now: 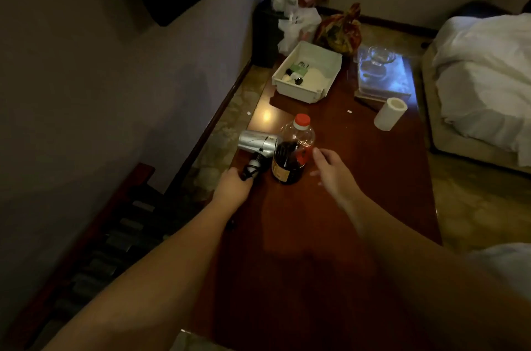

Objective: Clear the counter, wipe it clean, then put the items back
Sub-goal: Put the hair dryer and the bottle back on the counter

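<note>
Gripping a silver hair dryer [260, 144] by its handle, the left hand [234, 181] works near the glossy wooden table's [359, 207] left edge; the right hand [330, 168] hovers open beside a red-capped plastic bottle [293, 149] of dark liquid, which a careless swing could topple.

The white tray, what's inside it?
The white tray holds small bottles with dark caps, a green packet and something pale and flat. Anything underneath them is hidden.
</note>
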Motion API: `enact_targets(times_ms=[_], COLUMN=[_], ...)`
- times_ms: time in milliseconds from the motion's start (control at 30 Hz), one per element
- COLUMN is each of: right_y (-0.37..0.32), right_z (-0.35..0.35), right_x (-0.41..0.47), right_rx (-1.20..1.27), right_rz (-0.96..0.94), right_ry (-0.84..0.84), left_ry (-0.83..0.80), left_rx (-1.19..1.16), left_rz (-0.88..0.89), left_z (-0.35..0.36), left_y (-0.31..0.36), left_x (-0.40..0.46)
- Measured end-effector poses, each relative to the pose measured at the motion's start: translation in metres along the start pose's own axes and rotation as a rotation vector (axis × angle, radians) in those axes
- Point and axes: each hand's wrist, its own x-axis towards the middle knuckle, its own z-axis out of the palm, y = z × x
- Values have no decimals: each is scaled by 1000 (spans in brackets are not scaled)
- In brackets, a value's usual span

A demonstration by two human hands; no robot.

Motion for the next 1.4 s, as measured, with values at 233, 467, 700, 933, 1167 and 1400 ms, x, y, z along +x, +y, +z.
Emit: enact_targets(times_ms=[233,467,700,933,1167,1400], right_y=[0,3,39,64,80,109], right_z=[7,0,-8,-21,-38,-53], right_x=[34,35,7,-37,-90,-166], right_rx=[54,9,293,355,284,142], right_rz=[74,80,144,134,105,33], right_ry=[-111,-197,-254,-283,-316,-384], left_ry=[-38,-141,-325,-347,-362,-214], left_rx=[81,-197,-470,-662,-816,-908], left_rz=[-8,-189,-326,-377,-488,-379], left_z=[23,23,21,20,30,43], left_y=[9,8,-5,-15,-49,-86], left_x=[48,59,30,-47,-134,-245])
